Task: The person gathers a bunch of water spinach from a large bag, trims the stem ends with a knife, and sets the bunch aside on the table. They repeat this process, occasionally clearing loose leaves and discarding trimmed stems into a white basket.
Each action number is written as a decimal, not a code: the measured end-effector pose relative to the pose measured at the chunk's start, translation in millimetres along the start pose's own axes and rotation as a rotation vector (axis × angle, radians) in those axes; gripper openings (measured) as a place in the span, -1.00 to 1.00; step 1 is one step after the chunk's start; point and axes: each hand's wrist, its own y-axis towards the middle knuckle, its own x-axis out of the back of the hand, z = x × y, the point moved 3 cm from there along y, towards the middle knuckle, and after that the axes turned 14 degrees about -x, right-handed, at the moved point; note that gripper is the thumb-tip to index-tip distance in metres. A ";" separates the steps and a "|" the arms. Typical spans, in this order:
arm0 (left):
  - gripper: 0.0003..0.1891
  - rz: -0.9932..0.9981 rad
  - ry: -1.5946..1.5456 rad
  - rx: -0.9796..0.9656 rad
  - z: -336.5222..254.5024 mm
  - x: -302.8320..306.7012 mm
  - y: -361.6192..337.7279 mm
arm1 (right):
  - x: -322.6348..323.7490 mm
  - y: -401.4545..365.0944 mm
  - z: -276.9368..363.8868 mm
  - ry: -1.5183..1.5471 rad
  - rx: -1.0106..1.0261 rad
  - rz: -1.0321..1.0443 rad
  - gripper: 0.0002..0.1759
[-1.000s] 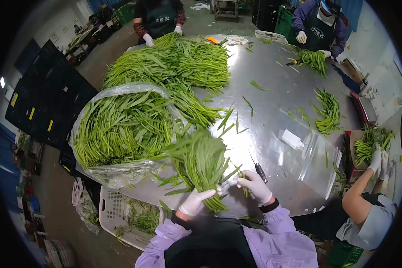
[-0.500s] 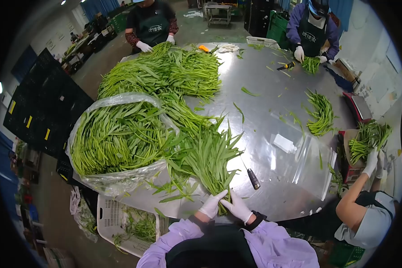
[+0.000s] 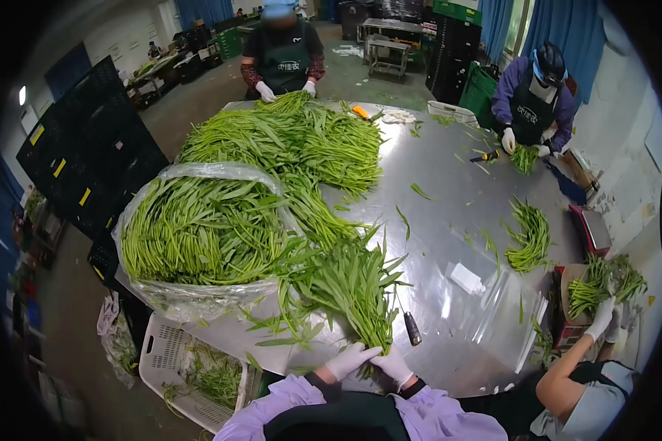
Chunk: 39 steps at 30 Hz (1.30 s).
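A bunch of water spinach lies at the table's near edge, its narrow leaves fanned away from me and its stem ends towards me. My left hand, white-gloved, is closed on the stems from the left. From the right, my right hand grips the same stems, the two hands almost touching. Just beyond the right hand lies a dark-handled knife. More water spinach fills an open clear plastic bag on the left, and a large heap lies behind it.
Flat clear bags and a white packet lie on the steel table. A small bunch rests at right. Two co-workers handle greens across the table; another person at right holds greens over a red-sided box. A white crate stands lower left.
My view has tilted up, so the table and the people sit lower in it. Both hands stay on the stems of the bunch.
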 end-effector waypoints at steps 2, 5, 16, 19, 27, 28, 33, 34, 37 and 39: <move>-0.51 0.014 0.061 -0.009 12.9 5.5 -2.4 | 2.0 -4.2 3.8 0.028 -0.013 0.023 -0.53; -0.60 0.072 0.441 0.042 -22.7 15.4 -6.4 | 4.8 -15.7 30.5 0.249 -0.218 0.036 -0.58; -0.40 -0.176 1.589 -0.146 -25.6 115.9 -33.7 | 49.7 -27.6 106.9 0.107 0.035 -0.285 -0.63; -0.38 -0.169 1.617 -0.126 -17.9 134.1 -56.0 | 54.4 -16.8 89.9 -0.128 0.224 -0.438 -0.55; -0.40 -0.672 1.540 0.200 -26.2 258.2 -226.6 | -61.2 -53.5 65.9 -1.057 0.202 0.111 -0.19; -0.41 -0.731 1.504 0.248 -26.2 269.8 -256.0 | -84.1 -52.9 58.9 -1.127 0.227 0.217 -0.19; -0.56 -1.101 1.214 0.087 28.5 323.4 -419.9 | -199.5 -63.1 46.4 -0.967 0.373 0.626 -0.19; -0.57 -1.214 1.043 0.092 49.9 334.3 -456.1 | -212.4 -73.3 65.3 -0.886 0.358 0.688 -0.17; -0.55 -1.336 1.071 0.321 122.8 359.6 -554.4 | -202.6 -96.4 89.8 -0.799 0.323 0.614 -0.13; -0.53 -1.673 0.463 0.119 172.9 365.3 -588.9 | -177.2 -112.3 96.4 -0.669 0.213 0.455 -0.23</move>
